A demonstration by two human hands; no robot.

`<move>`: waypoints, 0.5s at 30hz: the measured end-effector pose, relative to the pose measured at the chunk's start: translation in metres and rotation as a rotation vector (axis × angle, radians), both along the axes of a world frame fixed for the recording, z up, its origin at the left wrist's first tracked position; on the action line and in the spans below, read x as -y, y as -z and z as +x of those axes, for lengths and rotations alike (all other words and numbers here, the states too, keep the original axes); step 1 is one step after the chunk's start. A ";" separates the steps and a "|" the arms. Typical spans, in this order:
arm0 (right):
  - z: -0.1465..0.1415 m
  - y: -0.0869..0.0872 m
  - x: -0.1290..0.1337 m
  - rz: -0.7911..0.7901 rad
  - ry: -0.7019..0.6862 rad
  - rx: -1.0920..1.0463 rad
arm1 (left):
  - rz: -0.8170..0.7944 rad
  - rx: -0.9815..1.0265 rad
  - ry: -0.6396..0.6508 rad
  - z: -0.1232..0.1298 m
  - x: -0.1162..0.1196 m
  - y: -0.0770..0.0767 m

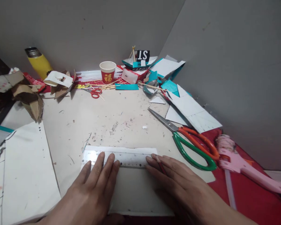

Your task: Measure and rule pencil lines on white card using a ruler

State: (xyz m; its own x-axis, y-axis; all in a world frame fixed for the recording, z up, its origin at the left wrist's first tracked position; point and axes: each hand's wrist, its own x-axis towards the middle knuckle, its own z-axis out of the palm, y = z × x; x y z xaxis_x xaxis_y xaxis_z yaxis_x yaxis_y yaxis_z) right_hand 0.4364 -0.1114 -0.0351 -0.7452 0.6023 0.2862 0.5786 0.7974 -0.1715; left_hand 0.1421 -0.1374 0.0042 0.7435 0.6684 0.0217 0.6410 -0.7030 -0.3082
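- Work surface (70, 131): pale, scuffed, specked with bits. Red surface (255, 203) shows on the right.
- Large white sheet (28, 168): flat near the left forearm, dark line drawn along its left part.
- Left hand (95, 179): palm down, fingers extended and slightly apart, fingertips on the ruler. Pressing, not gripping anything.
- Right hand (180, 179): fingers drawn together at the ruler's right end, pencil pinched in them. Thumb position: can't tell.
- White card pieces (196, 114): loose pile on the right, some with teal faces.
- Big scissors (175, 129): lying beyond the right hand, one orange handle loop, one green, blades nearly closed.
- Pink glue gun (239, 164): right of the scissors, on its side, clear stick below it.
- White paper strip (131, 149): in front of the person, under the ruler, its far edge showing.
- Clear ruler (132, 159): on the strip, lying crosswise between the hands.
- Cardboard pieces (29, 97): folded, far left.
- Boat model (137, 62): far side, by the wall, black sail with white letters.
- Yellow bottle (39, 64): tilted, far left.
- Paper cup (107, 73): upright, red with gold character.
- Red-handled scissors (96, 93): near the cup, beside thin sticks (107, 86).
- Pencil (161, 166): dark red, slanted.
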 end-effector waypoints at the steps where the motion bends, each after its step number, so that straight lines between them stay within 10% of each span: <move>1: 0.000 0.001 0.000 0.008 -0.005 0.002 | -0.003 -0.004 -0.008 0.001 0.001 0.000; 15: -0.001 -0.002 0.000 0.026 -0.003 -0.030 | -0.110 -0.036 -0.141 0.010 0.005 -0.004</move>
State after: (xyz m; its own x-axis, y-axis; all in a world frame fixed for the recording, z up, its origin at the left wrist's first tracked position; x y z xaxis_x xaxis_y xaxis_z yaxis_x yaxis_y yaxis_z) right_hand 0.4356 -0.1111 -0.0332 -0.7379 0.5921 0.3239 0.5711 0.8035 -0.1680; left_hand 0.1519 -0.1419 0.0079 0.6410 0.7631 -0.0824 0.7255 -0.6375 -0.2594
